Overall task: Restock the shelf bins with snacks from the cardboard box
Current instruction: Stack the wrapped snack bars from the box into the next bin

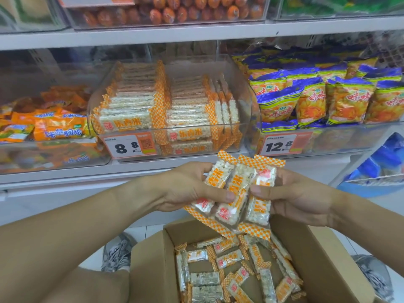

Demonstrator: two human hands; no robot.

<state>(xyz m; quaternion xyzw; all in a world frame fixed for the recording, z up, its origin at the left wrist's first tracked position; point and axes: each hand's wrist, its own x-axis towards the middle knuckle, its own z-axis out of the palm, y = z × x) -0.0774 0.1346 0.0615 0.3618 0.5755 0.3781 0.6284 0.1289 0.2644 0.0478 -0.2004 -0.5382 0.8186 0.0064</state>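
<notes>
Both hands hold a bunch of puffed-rice snack bars point(238, 193) in clear wrappers with orange-checked ends, above the open cardboard box point(328, 254). My left hand point(188, 186) grips the bunch from the left, thumb on top. My right hand point(293, 193) grips it from the right. Several more of these bars point(231, 272) lie loose in the box. On the shelf straight ahead, a clear bin point(249, 99) with an 8.8 price tag point(129, 146) holds neat stacks of the same bars point(140, 101).
A bin of orange snack packs point(54, 125) stands to the left of the rice-bar bin. Blue-and-yellow chip bags point(328, 97) fill the bin on the right, tagged 12.8. A higher shelf carries a bin of orange sweets point(175, 12). My shoes point(118, 252) flank the box.
</notes>
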